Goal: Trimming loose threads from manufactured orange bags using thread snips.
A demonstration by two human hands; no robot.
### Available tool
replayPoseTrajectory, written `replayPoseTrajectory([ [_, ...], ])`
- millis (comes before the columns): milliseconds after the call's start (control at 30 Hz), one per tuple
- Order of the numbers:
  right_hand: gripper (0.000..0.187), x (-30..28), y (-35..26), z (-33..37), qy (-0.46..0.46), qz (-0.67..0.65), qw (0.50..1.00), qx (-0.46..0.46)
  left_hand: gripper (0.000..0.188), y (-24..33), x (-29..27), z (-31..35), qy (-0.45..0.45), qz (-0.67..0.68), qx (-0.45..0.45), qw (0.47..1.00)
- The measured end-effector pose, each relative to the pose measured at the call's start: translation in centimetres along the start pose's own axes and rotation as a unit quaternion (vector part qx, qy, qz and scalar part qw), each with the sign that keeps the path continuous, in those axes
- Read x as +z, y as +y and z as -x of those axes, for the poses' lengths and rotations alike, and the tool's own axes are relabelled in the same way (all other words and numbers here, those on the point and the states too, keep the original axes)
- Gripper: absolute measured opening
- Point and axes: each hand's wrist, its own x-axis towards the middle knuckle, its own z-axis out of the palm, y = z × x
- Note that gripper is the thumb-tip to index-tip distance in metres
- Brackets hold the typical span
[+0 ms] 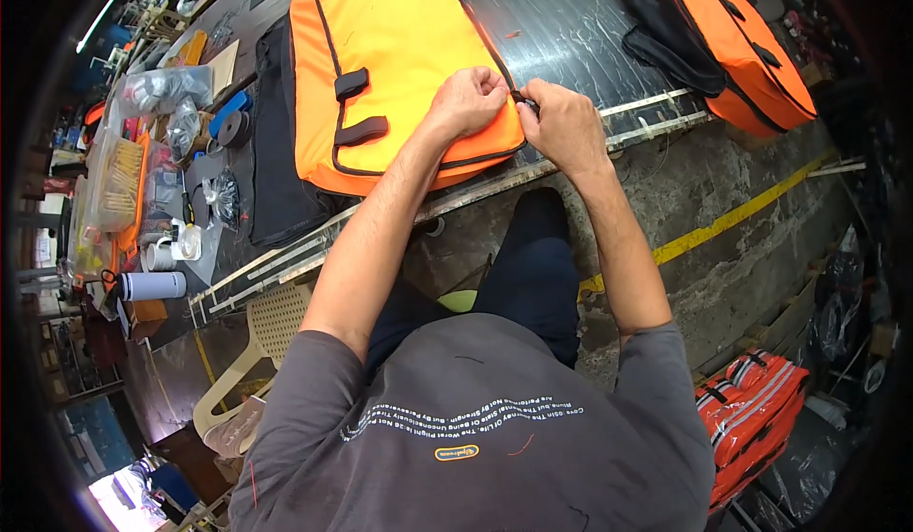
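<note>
At the left end of the table (pixel 571 47), clutter crowds toward the rim of the view and blurs; a tray of thin yellowish sticks (pixel 119 180) can be made out, with clear plastic bags (pixel 166 90) above it whose contents are hard to read. A pale cylinder (pixel 153 286) lies near the left front corner, and a beige chair (pixel 276 323) beyond that front edge is partly covered by the person's arm and sleeve. Further right, black fabric (pixel 278 175) reaches the front edge, its right part hidden under an orange bag (pixel 409 38). This bag lies along the front edge about midway, its far end cut off by the top of the view; two black strap loops (pixel 361 131) show on its face. The left hand (pixel 471 99) rests over the bag's right side, fingers curled inward; whether they pinch anything cannot be told. Just beside it, not clearly touching, the right hand (pixel 566 123) is clamped on a small black piece (pixel 528 104) at the bag's right edge, mostly covered by the fingers. Toward the table's right end sits a second orange bag (pixel 742 28), cut off at the top. Below it, past the front edge, a red bag (pixel 756 418) with pale stripes is partly hidden by the person's sleeve
</note>
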Motion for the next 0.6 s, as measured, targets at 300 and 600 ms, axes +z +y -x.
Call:
replayPoseTrajectory([
  [300, 0.015, 0.1, -0.2, -0.2, -0.021, 0.041, 0.999, -0.003, 0.028, -0.3, 0.3, -0.1, 0.007, 0.0, 0.003, 1.0],
  [600, 0.015, 0.3, -0.5, -0.2, -0.018, 0.077, 0.997, -0.017, 0.028, 1.1, 0.0, 0.6, 0.012, -0.042, -0.013, 0.999],
])
